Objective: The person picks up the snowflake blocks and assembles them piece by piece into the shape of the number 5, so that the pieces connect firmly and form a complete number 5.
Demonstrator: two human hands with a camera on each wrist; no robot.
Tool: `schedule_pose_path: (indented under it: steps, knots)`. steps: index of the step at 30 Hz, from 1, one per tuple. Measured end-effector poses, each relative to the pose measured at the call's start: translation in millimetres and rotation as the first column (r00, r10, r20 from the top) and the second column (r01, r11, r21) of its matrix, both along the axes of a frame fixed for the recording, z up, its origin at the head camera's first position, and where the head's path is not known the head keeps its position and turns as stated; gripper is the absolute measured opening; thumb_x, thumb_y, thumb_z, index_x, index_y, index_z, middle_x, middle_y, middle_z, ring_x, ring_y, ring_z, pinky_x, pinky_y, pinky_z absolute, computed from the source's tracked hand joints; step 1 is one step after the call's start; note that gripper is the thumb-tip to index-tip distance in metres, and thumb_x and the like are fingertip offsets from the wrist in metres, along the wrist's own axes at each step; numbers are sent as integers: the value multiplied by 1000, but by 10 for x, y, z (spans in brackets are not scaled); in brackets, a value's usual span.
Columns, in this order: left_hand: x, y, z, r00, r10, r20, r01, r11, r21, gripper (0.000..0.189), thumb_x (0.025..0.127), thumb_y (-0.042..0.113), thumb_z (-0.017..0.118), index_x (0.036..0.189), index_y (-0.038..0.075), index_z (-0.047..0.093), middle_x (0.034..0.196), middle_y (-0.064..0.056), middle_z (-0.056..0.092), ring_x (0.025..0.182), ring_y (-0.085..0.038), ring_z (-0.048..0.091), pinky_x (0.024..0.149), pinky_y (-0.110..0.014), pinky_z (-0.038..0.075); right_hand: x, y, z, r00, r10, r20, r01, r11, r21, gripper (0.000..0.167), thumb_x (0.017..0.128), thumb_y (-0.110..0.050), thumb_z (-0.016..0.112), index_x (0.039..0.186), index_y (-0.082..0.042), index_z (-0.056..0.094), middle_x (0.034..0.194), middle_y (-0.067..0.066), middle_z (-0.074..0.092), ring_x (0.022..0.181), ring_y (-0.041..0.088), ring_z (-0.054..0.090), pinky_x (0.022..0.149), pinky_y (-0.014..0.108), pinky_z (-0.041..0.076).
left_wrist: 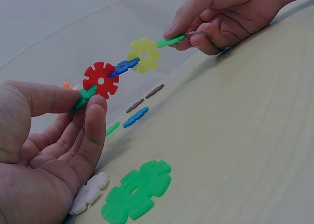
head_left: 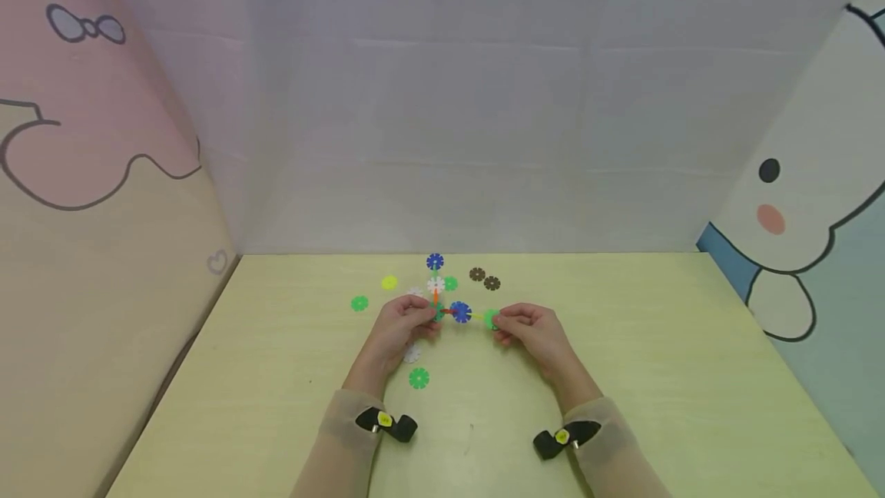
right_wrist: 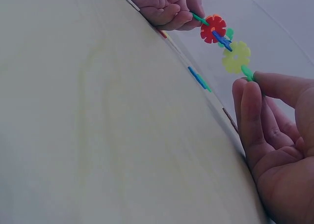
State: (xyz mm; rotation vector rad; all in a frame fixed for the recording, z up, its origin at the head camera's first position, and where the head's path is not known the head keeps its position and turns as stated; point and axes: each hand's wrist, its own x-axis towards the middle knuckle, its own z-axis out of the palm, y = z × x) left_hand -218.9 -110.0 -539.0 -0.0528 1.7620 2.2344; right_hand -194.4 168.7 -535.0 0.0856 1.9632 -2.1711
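Note:
Held between both hands is a chain of slotted plastic snowflake discs. My left hand (head_left: 401, 329) pinches its dark green disc (left_wrist: 84, 98) between thumb and fingers. From there run a red disc (left_wrist: 101, 80), a blue disc (left_wrist: 125, 67), a yellow disc (left_wrist: 149, 52) and a light green disc (head_left: 491, 319). At that far end, my right hand (head_left: 535, 333) pinches the light green disc between thumb and fingertips. In the head view an orange disc (head_left: 435, 298) leads away from the dark green one, in line with a white disc (head_left: 435, 284) and another blue disc (head_left: 435, 261).
Loose discs lie on the pale table (head_left: 691, 367): two brown discs (head_left: 492, 283) behind the chain, a yellow disc (head_left: 389, 283) and a green disc (head_left: 359, 303) at left. Closer in are a white disc (left_wrist: 91, 192) and a green disc (head_left: 419, 378), beside the left wrist.

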Motion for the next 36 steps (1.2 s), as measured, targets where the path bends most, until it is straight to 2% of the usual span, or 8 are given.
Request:
schedule_pose_path:
  steps: [7,14,21,28,36]
  knots:
    - [17,-16,36,1000,-13,-1,13,1000,-6,10,104,-1,70,111,-4,64,93,-14,78,80,-20,75,76,-30,65,-1,-12,20,1000,-3,3,3,1000,9,15,100,0,77,111,10,72,95,20,81,78,21,78,70,27,65]
    - [21,-19,28,1000,-22,-11,22,1000,-12,11,104,-2,69,113,-5,63,96,-17,78,81,-21,76,76,-30,65,2,-28,21,1000,17,-9,-17,999,31,16,100,0,77,113,9,72,97,20,81,79,20,78,70,28,65]
    - [25,5,17,1000,-23,-15,22,999,-29,15,103,-2,71,114,-8,63,92,-12,78,79,-19,75,75,-29,65,9,-27,21,1000,5,15,-6,999,34,15,99,2,77,111,10,73,96,18,81,79,19,78,74,28,65]
    - [27,35,14,999,-29,-24,28,999,-37,6,102,-4,70,106,-1,66,91,-12,78,77,-18,75,72,-28,64,27,-10,0,1000,-5,24,4,999,37,13,100,4,75,111,11,72,95,16,81,79,18,78,78,27,66]
    - [26,7,5,999,-29,-14,28,998,-53,8,102,-5,71,101,3,67,90,-13,79,76,-19,76,72,-30,65,44,-44,50,1000,20,10,-21,998,57,16,101,3,75,112,13,71,96,17,81,79,16,78,78,26,65]
